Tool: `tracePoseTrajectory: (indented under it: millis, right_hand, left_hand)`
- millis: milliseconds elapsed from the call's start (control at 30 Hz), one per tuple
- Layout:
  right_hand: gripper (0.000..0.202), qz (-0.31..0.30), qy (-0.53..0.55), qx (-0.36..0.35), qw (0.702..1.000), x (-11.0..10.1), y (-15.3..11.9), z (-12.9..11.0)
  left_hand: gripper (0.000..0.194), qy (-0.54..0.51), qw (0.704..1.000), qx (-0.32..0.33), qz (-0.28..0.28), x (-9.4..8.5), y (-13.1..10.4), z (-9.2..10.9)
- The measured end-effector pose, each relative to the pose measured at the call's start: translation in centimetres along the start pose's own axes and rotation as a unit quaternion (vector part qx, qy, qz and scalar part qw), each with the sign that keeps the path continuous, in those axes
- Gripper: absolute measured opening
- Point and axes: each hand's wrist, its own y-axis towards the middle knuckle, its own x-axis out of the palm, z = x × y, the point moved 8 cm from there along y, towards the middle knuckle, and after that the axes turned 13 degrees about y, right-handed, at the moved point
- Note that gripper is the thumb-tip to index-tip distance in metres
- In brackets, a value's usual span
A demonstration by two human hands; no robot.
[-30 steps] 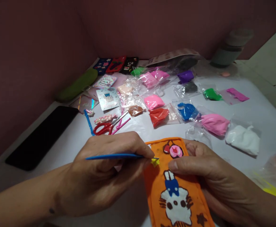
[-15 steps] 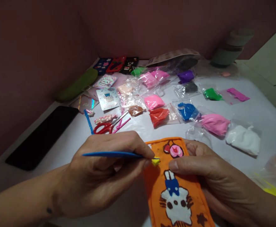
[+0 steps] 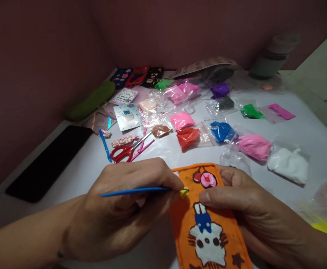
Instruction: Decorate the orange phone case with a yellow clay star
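Pinched in my left hand (image 3: 129, 209) is a slim blue modelling tool (image 3: 135, 191), its tip resting on a small yellow clay piece (image 3: 184, 192). That piece lies on an orange clay-covered panel (image 3: 184, 231), near its upper left part. My right hand (image 3: 253, 201) grips the panel along its right edge, thumb on the front and fingers behind. On the panel are a white cat figure (image 3: 209, 246) in blue clothes, upside down to me, a pink and red cherry shape (image 3: 208, 179) and a brown star (image 3: 238, 260). The panel's lower end is out of view.
Bags of coloured clay, among them red (image 3: 188, 138), blue (image 3: 222, 131) and white (image 3: 288, 166), spread over the white table. Red-handled scissors (image 3: 122, 152) lie beyond my left hand, a black phone (image 3: 51, 162) at the left. A bottle (image 3: 274, 58) stands at the back right.
The blue tool's rear end has dipped slightly, and my left hand has shifted a little down and right. The yellow piece looks slightly reshaped. My right hand keeps its hold.
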Motion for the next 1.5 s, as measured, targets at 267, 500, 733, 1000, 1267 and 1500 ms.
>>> tracePoseTrajectory:
  millis: [267, 500, 733, 1000, 1267, 1500]
  right_hand:
    - [0.032, 0.0, 0.001, 0.002, 1.0, 0.2, 0.0, 0.1]
    - [0.033, -0.008, 0.01, -0.009, 1.0, -0.1, -0.1, 0.0]
    - [0.03, -0.014, 0.02, -0.017, 1.0, 0.1, -0.1, 0.1]
    - [0.031, -0.009, 0.021, -0.019, 1.0, 0.1, 0.0, 0.0]
    - [0.033, -0.003, 0.02, -0.016, 1.0, -0.2, 0.0, 0.0]
    - [0.034, -0.012, 0.025, -0.016, 0.999, -0.1, -0.1, 0.0]
  left_hand:
    - [0.021, 0.008, 1.0, -0.011, 0.008, 0.0, -0.2, 0.0]
    - [0.021, -0.012, 0.999, -0.012, 0.029, -0.8, 0.3, 0.1]
    - [0.013, -0.015, 1.0, 0.002, 0.005, -0.7, 0.6, 0.3]
    - [0.016, -0.021, 1.0, -0.02, -0.011, -0.1, 0.9, -0.2]
    - [0.014, -0.046, 0.998, -0.051, 0.003, -0.2, 0.5, -0.8]
    - [0.015, -0.051, 0.997, -0.052, 0.002, -0.1, 0.7, -0.4]
